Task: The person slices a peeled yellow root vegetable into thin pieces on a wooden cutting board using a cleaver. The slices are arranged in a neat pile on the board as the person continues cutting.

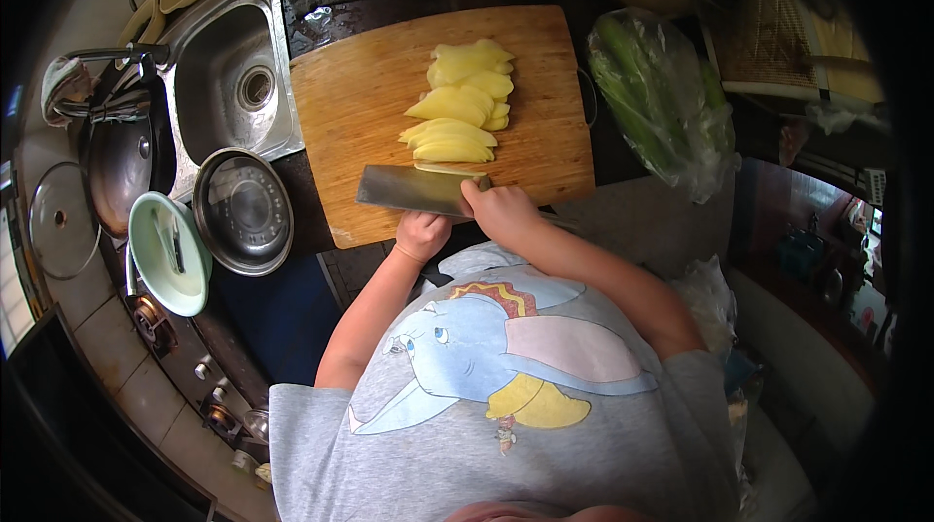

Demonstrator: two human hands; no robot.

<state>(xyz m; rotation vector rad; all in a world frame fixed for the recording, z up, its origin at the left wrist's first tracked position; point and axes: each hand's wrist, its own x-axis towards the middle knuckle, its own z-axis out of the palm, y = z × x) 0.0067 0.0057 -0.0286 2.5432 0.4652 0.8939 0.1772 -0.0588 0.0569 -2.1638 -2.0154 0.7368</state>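
Note:
My right hand [507, 214] grips a Chinese cleaver [408, 188], its broad blade pointing left across the near part of a wooden cutting board [350, 113]. Close against the blade's near side is my left hand [423, 234], fingers curled; whether they hold anything is hidden. Peeled pale-yellow slices, apparently potato [456, 106], lie in overlapping fans up the board beyond the cleaver. One thin slice [450, 169] shows along the far edge of the blade.
Left of the board are a stainless steel sink [226, 77], a metal pan [244, 212] and a pale green basin [168, 252] with a utensil inside. A plastic bag of green vegetables [649, 91] lies to the right. Gas burners [149, 318] stand at lower left.

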